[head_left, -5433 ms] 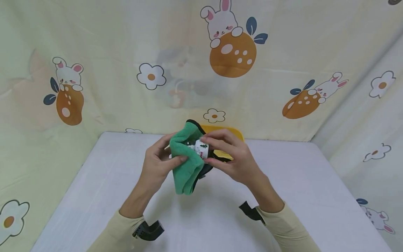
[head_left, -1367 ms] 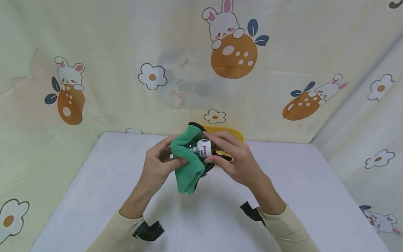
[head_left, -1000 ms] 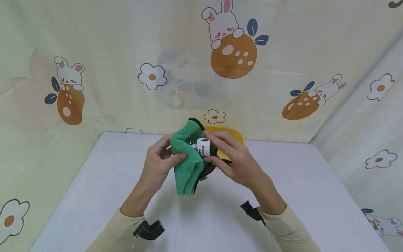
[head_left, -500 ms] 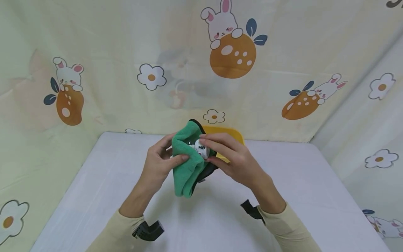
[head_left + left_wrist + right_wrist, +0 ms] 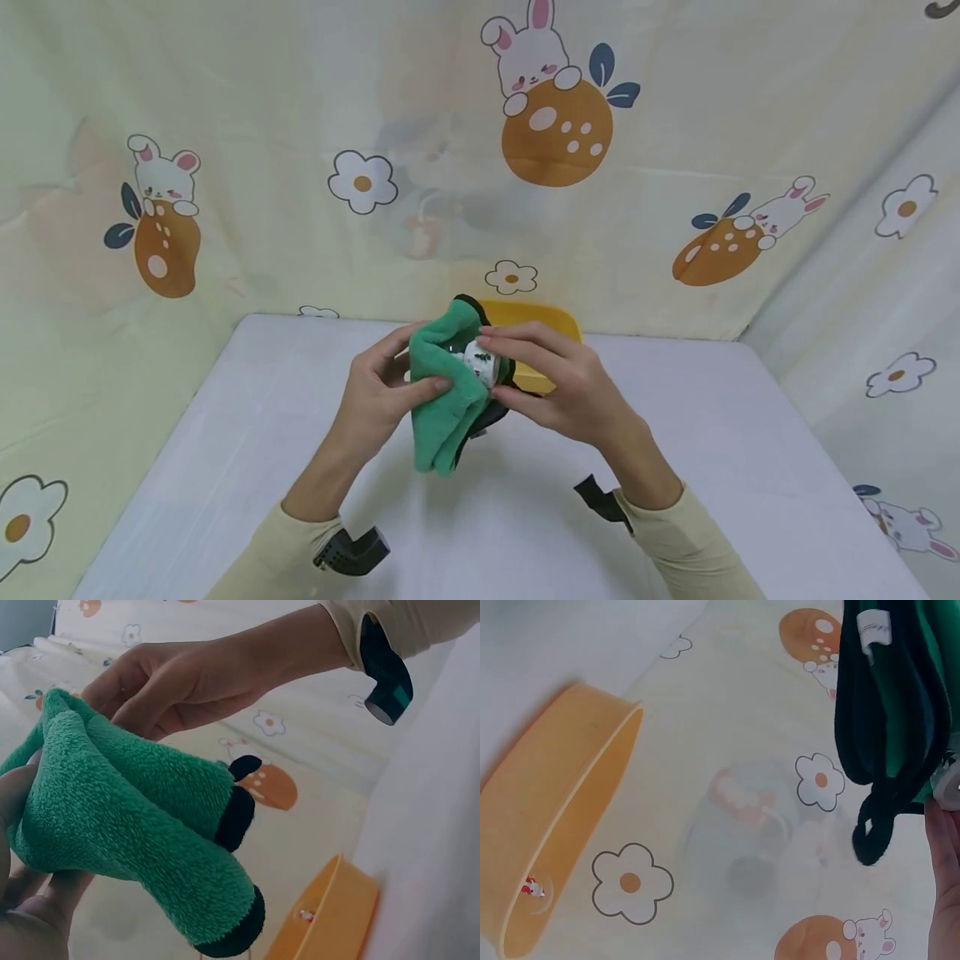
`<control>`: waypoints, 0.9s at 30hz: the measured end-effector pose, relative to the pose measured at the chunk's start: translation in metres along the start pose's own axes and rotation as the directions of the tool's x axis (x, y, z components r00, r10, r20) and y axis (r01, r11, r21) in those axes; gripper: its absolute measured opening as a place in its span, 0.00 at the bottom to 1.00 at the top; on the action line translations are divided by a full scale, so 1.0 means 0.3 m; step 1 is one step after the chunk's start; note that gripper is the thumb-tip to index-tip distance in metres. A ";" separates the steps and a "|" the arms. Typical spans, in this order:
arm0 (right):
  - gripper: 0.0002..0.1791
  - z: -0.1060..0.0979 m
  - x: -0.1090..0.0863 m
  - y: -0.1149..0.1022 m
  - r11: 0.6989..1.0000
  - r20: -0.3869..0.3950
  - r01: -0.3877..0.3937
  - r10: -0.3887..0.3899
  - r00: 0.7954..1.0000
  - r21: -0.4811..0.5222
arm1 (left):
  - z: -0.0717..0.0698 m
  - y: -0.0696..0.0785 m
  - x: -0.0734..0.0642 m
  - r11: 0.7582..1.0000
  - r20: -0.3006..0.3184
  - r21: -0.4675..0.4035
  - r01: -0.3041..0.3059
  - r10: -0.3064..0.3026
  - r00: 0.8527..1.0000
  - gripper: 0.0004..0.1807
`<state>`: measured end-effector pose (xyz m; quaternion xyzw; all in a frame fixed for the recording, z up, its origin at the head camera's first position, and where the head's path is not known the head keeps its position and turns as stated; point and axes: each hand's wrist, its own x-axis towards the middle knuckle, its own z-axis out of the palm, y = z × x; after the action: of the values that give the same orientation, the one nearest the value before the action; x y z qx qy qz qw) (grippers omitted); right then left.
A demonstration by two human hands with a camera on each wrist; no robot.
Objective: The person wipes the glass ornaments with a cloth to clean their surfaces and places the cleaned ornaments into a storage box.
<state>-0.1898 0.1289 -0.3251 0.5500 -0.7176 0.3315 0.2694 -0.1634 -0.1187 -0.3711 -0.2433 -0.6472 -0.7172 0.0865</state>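
Note:
My left hand (image 5: 382, 379) grips a green plush cloth (image 5: 442, 421) with black edging, its thumb pressing a fold from the front. Wrapped in that cloth is the clear end of what looks like a small snow globe (image 5: 482, 363), with a white base printed with a tree. My right hand (image 5: 562, 375) pinches this base between thumb and fingertips. Both hands are raised over the table. In the right wrist view the cloth's black hanging loop (image 5: 875, 832) dangles beside the base. From the left wrist, the cloth (image 5: 112, 795) hides the globe.
Behind the hands, a yellow tub (image 5: 540, 315) stands at the table's back edge. Inside it lies a clear ball (image 5: 541, 892) with a small red-and-white figure. A white cover lies over the table (image 5: 675, 433); a rabbit-print curtain (image 5: 420, 100) hangs behind.
The base has turned in my right fingers: red lettering faced up about a second ago, now the tree print does. The cloth's folds have shifted slightly; my left hand keeps its grip.

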 end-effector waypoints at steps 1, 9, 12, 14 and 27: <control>0.24 0.000 -0.001 0.000 1.000 -0.003 -0.016 0.016 1.000 0.004 | 0.001 0.000 0.000 1.000 0.008 0.000 -0.022 0.022 1.000 0.32; 0.26 -0.006 -0.006 -0.002 0.996 -0.002 -0.081 0.082 0.997 0.040 | 0.007 0.001 0.000 0.987 0.065 0.014 -0.159 0.158 0.985 0.33; 0.27 -0.005 -0.006 -0.003 0.991 -0.007 -0.112 0.113 0.994 0.078 | 0.009 0.002 0.000 0.982 0.078 0.013 -0.190 0.189 0.979 0.33; 0.27 -0.005 -0.007 -0.003 0.985 -0.009 -0.135 0.137 0.991 0.104 | 0.012 0.003 0.001 0.978 0.086 0.015 -0.208 0.206 0.975 0.33; 0.20 -0.019 -0.013 0.004 0.947 0.035 -0.278 0.276 0.961 0.163 | 0.025 -0.003 0.002 0.952 0.101 0.143 -0.272 0.260 0.960 0.34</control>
<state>-0.1898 0.1360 -0.3246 0.4662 -0.7592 0.4214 0.1693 -0.1624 -0.1112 -0.3713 -0.3497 -0.6653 -0.6360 0.1747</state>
